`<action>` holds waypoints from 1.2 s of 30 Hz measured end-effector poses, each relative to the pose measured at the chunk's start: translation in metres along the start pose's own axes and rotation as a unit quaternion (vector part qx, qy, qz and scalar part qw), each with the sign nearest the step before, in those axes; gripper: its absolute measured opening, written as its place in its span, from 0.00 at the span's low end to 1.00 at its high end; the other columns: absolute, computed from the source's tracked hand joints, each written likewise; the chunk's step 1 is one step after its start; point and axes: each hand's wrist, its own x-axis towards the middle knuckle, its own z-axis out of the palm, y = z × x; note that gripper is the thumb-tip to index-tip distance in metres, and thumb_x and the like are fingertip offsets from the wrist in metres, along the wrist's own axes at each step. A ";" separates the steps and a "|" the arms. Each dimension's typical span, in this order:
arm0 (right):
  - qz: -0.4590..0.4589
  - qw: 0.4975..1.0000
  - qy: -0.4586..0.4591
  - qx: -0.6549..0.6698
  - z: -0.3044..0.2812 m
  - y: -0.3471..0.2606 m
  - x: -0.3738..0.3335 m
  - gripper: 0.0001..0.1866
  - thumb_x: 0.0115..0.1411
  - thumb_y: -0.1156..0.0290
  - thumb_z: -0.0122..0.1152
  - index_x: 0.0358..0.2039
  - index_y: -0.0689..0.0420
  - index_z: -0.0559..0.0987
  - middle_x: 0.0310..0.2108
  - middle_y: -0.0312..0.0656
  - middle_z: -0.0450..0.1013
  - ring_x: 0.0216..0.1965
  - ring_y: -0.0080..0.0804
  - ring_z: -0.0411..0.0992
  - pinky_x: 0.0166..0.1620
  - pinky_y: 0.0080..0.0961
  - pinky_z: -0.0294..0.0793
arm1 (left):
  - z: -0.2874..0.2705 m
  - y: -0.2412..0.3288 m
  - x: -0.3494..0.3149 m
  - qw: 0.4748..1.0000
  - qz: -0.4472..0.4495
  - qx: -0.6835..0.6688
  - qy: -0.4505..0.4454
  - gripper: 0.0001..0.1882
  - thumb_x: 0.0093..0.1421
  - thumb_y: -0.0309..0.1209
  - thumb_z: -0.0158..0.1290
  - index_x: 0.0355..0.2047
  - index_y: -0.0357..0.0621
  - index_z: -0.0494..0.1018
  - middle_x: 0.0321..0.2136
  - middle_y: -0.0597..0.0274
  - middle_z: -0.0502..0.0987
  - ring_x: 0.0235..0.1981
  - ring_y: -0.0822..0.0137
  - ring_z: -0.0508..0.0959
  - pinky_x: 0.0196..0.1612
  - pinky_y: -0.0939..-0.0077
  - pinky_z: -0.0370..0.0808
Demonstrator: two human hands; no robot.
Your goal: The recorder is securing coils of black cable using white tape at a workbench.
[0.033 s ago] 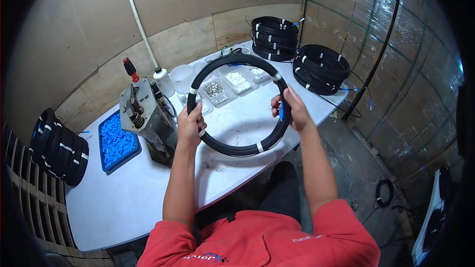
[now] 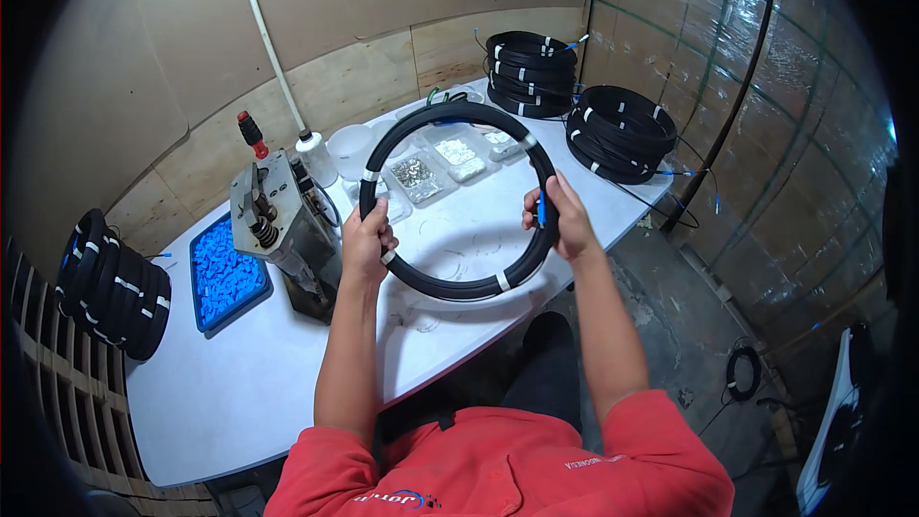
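Observation:
Above the white table I hold up a coil of black cable (image 2: 450,113), bound at intervals with white tape bands. My left hand (image 2: 367,241) is closed around the coil's left side. At the right side my right hand (image 2: 565,215) grips the same coil, its fingers curled by a blue connector (image 2: 543,208) that lies along the cable. Behind and through the ring show clear trays, one with small metal parts (image 2: 414,173) and one with white pieces (image 2: 459,155).
A metal bench press (image 2: 287,220) stands left on the table (image 2: 211,393), beside a blue tray of small blue parts (image 2: 230,273). Stacked cable coils sit at the back (image 2: 529,77), the right (image 2: 620,134) and the far left (image 2: 120,287). A white bottle (image 2: 316,158) stands behind the press.
The right hand and the coil have shifted very slightly left and up. Both hands keep their hold.

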 end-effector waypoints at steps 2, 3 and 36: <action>-0.022 0.997 0.071 0.003 0.011 0.018 -0.004 0.24 0.70 0.55 0.49 0.58 0.57 0.63 0.29 0.40 0.69 0.26 0.27 0.70 0.34 0.26 0.75 | -0.003 -0.002 0.004 1.000 -0.012 -0.010 -0.001 0.11 0.64 0.36 0.56 0.29 0.51 0.65 0.17 0.75 0.60 0.15 0.80 0.60 0.18 0.81 0.61; -0.020 0.995 0.097 0.001 0.013 0.021 -0.005 0.25 0.70 0.59 0.50 0.62 0.55 0.61 0.30 0.39 0.69 0.24 0.24 0.68 0.29 0.25 0.74 | -0.004 -0.005 0.005 0.999 -0.030 -0.017 0.013 0.11 0.64 0.37 0.56 0.29 0.51 0.65 0.17 0.75 0.60 0.15 0.80 0.60 0.18 0.81 0.61; 0.067 0.997 -0.049 -0.002 -0.022 -0.015 -0.017 0.34 0.66 0.57 0.57 0.67 0.55 0.58 0.23 0.40 0.71 0.20 0.23 0.71 0.18 0.13 0.66 | -0.022 0.051 -0.011 0.988 -0.094 0.041 -0.115 0.36 0.66 0.63 0.36 0.51 0.40 0.70 0.19 0.58 0.77 0.17 0.72 0.78 0.14 0.87 0.60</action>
